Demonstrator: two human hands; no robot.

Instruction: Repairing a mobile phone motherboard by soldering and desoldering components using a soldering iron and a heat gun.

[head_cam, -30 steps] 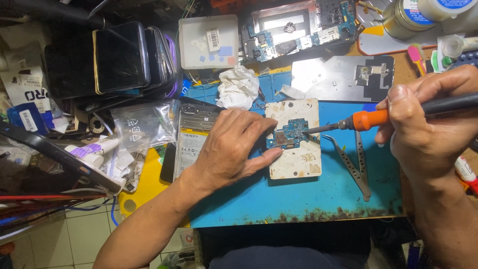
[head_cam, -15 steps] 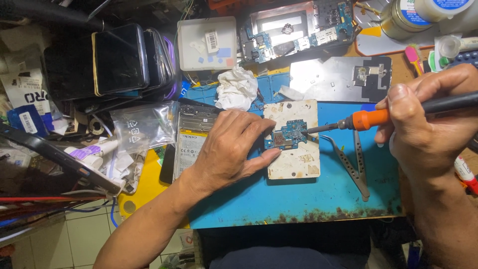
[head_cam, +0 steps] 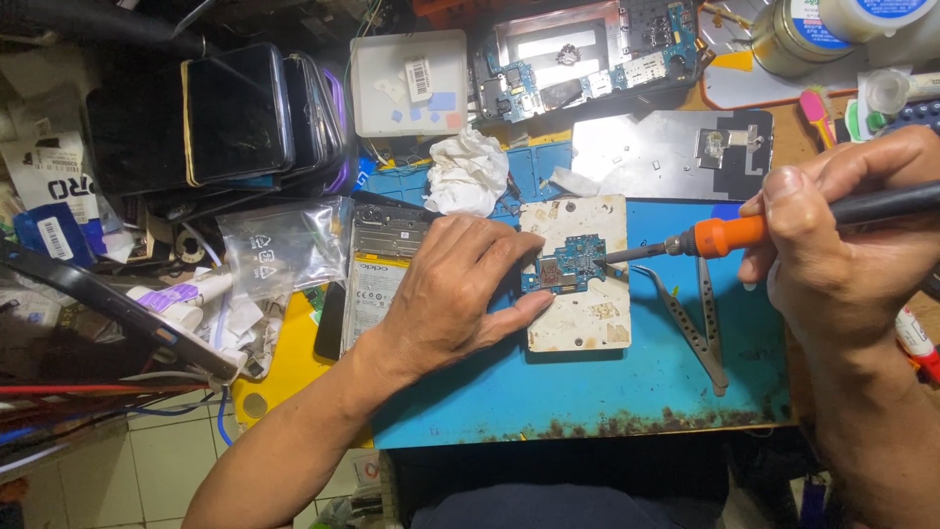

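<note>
Tweezers [head_cam: 697, 315] (on mat [head_cam: 587, 392]) beside board [head_cam: 568, 264].

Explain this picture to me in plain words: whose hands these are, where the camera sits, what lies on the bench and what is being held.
The camera sits on a person's head, looking down at their own bare hands. The left hand presses a small blue circuit board onto a stained white pad on a blue mat. The right hand holds a soldering iron, its tip at the board. Metal tweezers lie on the mat. Behind are crumpled tissue, stacked phones and an opened phone.
</note>
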